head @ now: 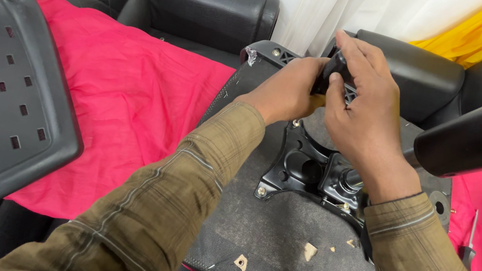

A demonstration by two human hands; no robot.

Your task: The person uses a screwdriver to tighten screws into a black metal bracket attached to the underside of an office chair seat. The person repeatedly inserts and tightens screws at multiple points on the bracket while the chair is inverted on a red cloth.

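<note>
Gripping a small black part (332, 71) at the far edge of the upturned chair seat (275, 244), both hands close around it: left hand (286, 91) clenched beneath, right hand (364, 110) wrapped over the top. The seat underside is coarse grey fabric, dusty and torn. A stamped black metal plate (306, 168) is bolted at centre. Red cloth (132, 92) covers the leather sofa (204, 1).

Under the left hand (290, 92) the upturned seat base (288, 246) is covered in rough, matt grey fabric, dusty and torn. Below the right hand (364, 110) the mounting plate (306, 168) is glossy black metal. Left of both hands, red cloth (132, 92) lies smooth over shiny black leather cushions (204, 1).
</note>
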